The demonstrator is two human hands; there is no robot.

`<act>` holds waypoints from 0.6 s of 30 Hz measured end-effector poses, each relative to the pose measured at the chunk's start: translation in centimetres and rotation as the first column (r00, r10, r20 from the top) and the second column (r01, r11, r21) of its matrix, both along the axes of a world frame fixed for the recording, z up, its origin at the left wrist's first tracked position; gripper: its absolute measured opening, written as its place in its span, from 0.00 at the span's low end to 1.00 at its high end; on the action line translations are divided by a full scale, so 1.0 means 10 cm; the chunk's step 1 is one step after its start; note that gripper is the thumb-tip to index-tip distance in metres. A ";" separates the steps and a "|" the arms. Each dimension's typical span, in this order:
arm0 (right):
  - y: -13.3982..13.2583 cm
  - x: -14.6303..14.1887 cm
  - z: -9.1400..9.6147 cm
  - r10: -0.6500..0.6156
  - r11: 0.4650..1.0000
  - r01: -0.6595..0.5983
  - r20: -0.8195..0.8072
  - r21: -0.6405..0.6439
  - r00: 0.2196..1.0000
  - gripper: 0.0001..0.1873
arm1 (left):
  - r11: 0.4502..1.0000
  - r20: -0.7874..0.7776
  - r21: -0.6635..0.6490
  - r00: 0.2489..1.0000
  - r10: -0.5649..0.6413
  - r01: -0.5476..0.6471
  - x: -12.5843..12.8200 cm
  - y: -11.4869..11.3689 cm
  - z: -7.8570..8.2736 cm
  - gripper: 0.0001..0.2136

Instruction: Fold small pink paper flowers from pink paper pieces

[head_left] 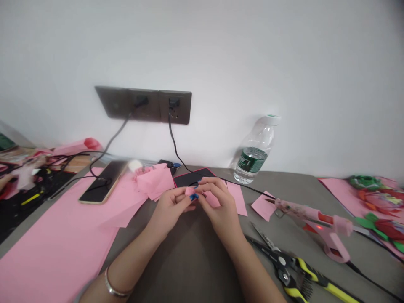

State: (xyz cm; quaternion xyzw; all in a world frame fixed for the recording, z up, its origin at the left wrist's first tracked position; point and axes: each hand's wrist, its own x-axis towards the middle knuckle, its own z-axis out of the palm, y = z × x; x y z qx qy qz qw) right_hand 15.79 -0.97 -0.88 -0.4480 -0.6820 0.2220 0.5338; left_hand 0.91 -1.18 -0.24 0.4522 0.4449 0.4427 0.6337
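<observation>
In the head view, the left hand (172, 204) and right hand (221, 200) meet above the grey table (189, 269); thumbs and fingertips are pinched nearly closed on a small pink paper piece (190, 191) between them, probably tip-held because it is so little; the hot glue gun (315, 216) lies rightward, its front end over a pink paper square (263, 207), perhaps to catch drips; black-and-yellow scissors (282, 261) lie beside the right forearm (248, 261), seemingly for easy reach.

"Count outward from the two hands (222, 204)?"
"Eleven o'clock, two plugs (142, 101); two o'clock, one bottle (253, 155)."
"And three to four?"
"One glue gun (315, 216) at three, one pair of scissors (282, 261) at four."
</observation>
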 end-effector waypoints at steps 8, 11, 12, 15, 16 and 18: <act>-0.01 -0.01 -0.01 -0.026 0.999 0.025 0.007 0.027 1.000 0.08 | 0.999 0.059 -0.032 0.998 -0.018 0.020 -0.01 0.00 0.00 0.10; 0.01 -0.01 -0.03 -0.014 0.999 0.013 -0.045 -0.030 0.999 0.07 | 0.999 -0.025 0.038 1.000 -0.016 0.017 -0.01 0.00 -0.01 0.10; 0.02 -0.01 -0.03 -0.005 0.999 0.002 -0.066 -0.053 0.998 0.06 | 0.998 -0.058 0.066 0.998 -0.021 0.024 -0.01 0.00 0.00 0.11; 0.04 0.00 -0.06 0.026 0.991 -0.042 -0.127 -0.124 0.992 0.03 | 0.992 -0.127 0.113 0.991 -0.034 0.048 -0.01 0.00 0.02 0.13; 0.05 0.01 -0.06 0.038 0.987 -0.060 -0.146 -0.147 0.989 0.02 | 0.992 -0.140 0.117 0.989 -0.038 0.054 -0.01 -0.01 0.03 0.14; 0.06 0.02 -0.08 0.057 0.979 -0.089 -0.175 -0.184 0.983 0.01 | 0.989 -0.162 0.132 0.986 -0.041 0.063 0.00 -0.01 0.05 0.16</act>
